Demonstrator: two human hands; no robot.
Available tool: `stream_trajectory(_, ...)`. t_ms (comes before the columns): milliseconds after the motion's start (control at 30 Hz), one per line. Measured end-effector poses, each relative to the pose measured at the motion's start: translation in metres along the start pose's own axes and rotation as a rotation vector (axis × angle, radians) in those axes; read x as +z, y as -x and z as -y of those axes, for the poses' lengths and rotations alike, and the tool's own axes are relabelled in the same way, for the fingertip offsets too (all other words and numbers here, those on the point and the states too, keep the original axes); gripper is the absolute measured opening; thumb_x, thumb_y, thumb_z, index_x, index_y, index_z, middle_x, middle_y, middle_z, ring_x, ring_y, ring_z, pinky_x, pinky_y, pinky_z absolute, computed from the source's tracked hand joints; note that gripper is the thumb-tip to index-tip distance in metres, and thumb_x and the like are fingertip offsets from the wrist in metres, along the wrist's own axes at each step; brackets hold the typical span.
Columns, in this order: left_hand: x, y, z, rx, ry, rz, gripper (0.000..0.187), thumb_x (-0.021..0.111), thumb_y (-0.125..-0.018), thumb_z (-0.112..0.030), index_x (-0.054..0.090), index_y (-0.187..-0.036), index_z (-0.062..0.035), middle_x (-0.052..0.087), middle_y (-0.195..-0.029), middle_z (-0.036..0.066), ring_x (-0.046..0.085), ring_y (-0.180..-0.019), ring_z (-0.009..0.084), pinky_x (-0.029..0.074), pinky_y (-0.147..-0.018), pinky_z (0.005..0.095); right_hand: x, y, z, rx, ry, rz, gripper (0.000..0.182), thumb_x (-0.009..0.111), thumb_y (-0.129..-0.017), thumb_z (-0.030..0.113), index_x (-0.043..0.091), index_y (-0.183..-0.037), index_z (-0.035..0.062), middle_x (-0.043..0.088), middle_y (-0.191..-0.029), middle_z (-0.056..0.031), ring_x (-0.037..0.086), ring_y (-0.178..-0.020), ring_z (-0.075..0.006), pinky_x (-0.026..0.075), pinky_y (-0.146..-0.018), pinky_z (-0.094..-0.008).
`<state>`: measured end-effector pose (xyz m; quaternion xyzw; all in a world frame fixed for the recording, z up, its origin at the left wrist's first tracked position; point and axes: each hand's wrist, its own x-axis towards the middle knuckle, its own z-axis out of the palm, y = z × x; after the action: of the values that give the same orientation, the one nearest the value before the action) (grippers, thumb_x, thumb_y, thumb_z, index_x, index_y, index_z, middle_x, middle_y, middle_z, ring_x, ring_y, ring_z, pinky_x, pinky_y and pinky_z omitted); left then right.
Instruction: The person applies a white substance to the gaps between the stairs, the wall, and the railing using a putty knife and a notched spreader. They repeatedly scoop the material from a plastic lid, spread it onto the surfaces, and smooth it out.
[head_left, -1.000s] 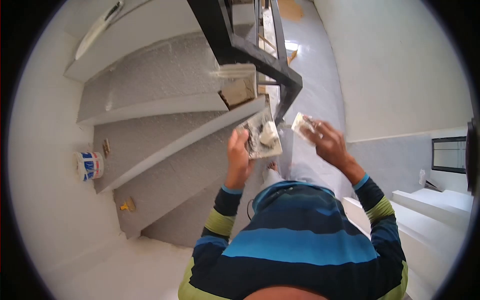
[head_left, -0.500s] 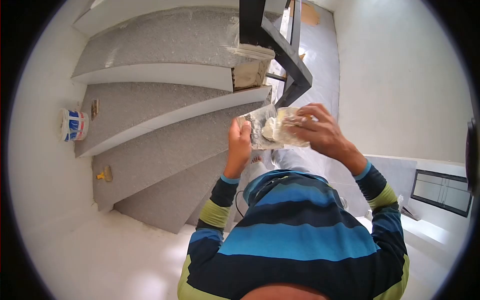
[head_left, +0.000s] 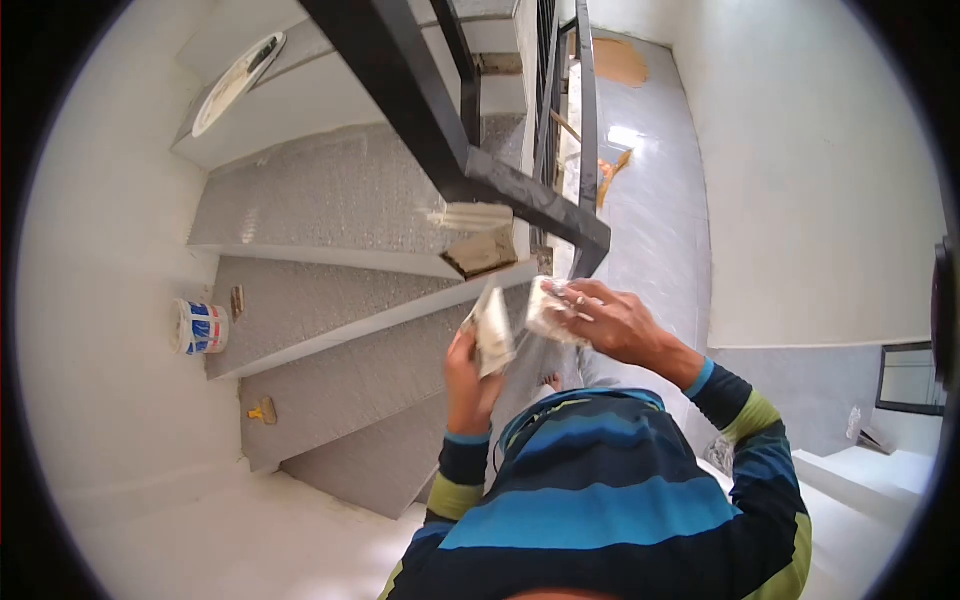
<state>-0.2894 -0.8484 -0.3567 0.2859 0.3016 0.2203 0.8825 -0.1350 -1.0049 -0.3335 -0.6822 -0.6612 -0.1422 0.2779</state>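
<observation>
My left hand (head_left: 472,385) grips a flat board (head_left: 492,332) smeared with pale paste, tilted steeply on its edge. Just to its right, my right hand (head_left: 620,325) holds a flat scraper (head_left: 548,310) coated with the same pale material; its handle is mostly hidden by the fingers. A gap separates the two tools. Both hands are in front of my chest, below the exposed rough patch (head_left: 482,252) at the end of a stair riser.
Grey stairs (head_left: 320,190) curve up at left, with a white bucket (head_left: 202,327), a yellow-handled brush (head_left: 263,410), a small block (head_left: 237,302) and a white tray (head_left: 238,85) on them. A black metal railing (head_left: 530,195) rises ahead.
The view has shifted, showing more of the upper stairs and railing. The scraper has come away from the board, and the board has turned from nearly flat to steeply tilted.
</observation>
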Motion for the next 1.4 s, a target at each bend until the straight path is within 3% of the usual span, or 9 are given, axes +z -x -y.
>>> stream_trajectory(133,0.009,-0.007,-0.024,0.156,-0.140,0.025,0.033,0.039,-0.092,-0.017,0.043,-0.119,0.0020,0.056,-0.104,0.011,0.059,-0.093,0.0192,0.050,-0.078,0.0316,-0.013,0.022,-0.046,0.173,-0.055,0.047,0.045,0.059,-0.065,-0.004,0.061,-0.108,0.0099,0.059,-0.111,-0.0048,0.058,-0.090,-0.0212,0.052,-0.059,-0.0280)
stream_trajectory(233,0.018,-0.017,-0.019,0.083,-0.215,0.031,0.034,0.039,-0.091,-0.016,0.042,-0.119,0.0021,0.056,-0.105,0.011,0.058,-0.095,0.0182,0.049,-0.080,0.0292,-0.014,0.035,-0.068,0.351,-0.269,-0.017,0.045,0.059,-0.060,-0.008,0.062,-0.103,0.0058,0.065,-0.093,-0.0087,0.058,-0.087,-0.0262,0.051,-0.061,-0.0346)
stream_trajectory(333,0.034,-0.019,-0.011,0.009,-0.221,-0.018,0.031,0.040,-0.091,-0.014,0.043,-0.118,0.0012,0.056,-0.107,0.011,0.058,-0.097,0.0194,0.048,-0.083,0.0313,-0.005,0.049,-0.086,0.390,-0.394,-0.135,0.042,0.059,-0.060,-0.009,0.064,-0.099,0.0056,0.064,-0.089,-0.0081,0.058,-0.086,-0.0270,0.050,-0.060,-0.0344)
stream_trajectory(500,0.053,-0.028,0.008,0.006,-0.236,-0.115,0.030,0.042,-0.090,-0.014,0.045,-0.117,0.0002,0.056,-0.108,0.009,0.057,-0.097,0.0179,0.046,-0.084,0.0300,-0.011,0.047,-0.115,0.315,-0.456,-0.064,0.042,0.058,-0.060,-0.008,0.066,-0.097,0.0088,0.063,-0.084,-0.0071,0.055,-0.076,-0.0259,0.047,-0.060,-0.0346)
stream_trajectory(800,0.095,-0.043,0.010,0.029,-0.376,-0.322,0.034,0.042,-0.088,-0.014,0.045,-0.118,0.0015,0.056,-0.108,0.010,0.057,-0.097,0.0171,0.046,-0.084,0.0292,-0.007,0.018,-0.166,0.217,-0.650,0.009,0.046,0.059,-0.060,-0.007,0.063,-0.103,0.0083,0.059,-0.092,-0.0092,0.053,-0.081,-0.0279,0.047,-0.065,-0.0357)
stream_trajectory(1000,0.105,-0.050,0.011,0.058,-0.343,-0.272,0.039,0.047,-0.090,-0.014,0.041,-0.125,0.0022,0.056,-0.108,0.007,0.055,-0.096,0.0139,0.044,-0.084,0.0262,-0.009,-0.009,-0.193,0.090,-0.630,-0.025,0.040,0.061,-0.059,-0.007,0.063,-0.098,0.0034,0.059,-0.086,-0.0094,0.053,-0.082,-0.0291,0.047,-0.068,-0.0352)
stream_trajectory(1100,0.110,-0.049,0.014,0.103,-0.470,-0.518,0.038,0.044,-0.088,-0.014,0.043,-0.121,0.0033,0.057,-0.106,0.011,0.058,-0.095,0.0196,0.046,-0.084,0.0294,-0.013,-0.019,-0.198,0.033,-0.620,-0.031,0.041,0.062,-0.058,-0.005,0.064,-0.097,0.0047,0.059,-0.086,-0.0089,0.053,-0.081,-0.0275,0.047,-0.068,-0.0343)
stream_trajectory(1200,0.108,-0.051,0.008,0.080,-0.360,-0.310,0.031,0.046,-0.088,-0.010,0.046,-0.116,0.0035,0.058,-0.104,0.008,0.057,-0.093,0.0153,0.045,-0.082,0.0264,-0.012,-0.024,-0.192,0.006,-0.682,-0.008,0.046,0.066,-0.054,-0.004,0.064,-0.098,0.0056,0.058,-0.086,-0.0089,0.052,-0.082,-0.0262,0.047,-0.069,-0.0331)
stream_trajectory(1400,0.109,-0.049,0.007,0.070,-0.347,-0.377,0.030,0.046,-0.089,-0.011,0.048,-0.116,0.0014,0.058,-0.105,0.008,0.057,-0.095,0.0159,0.044,-0.084,0.0277,-0.002,-0.018,-0.186,0.041,-0.775,0.048,0.049,0.062,-0.055,-0.010,0.063,-0.102,0.0048,0.059,-0.088,-0.0105,0.052,-0.083,-0.0264,0.046,-0.070,-0.0343)
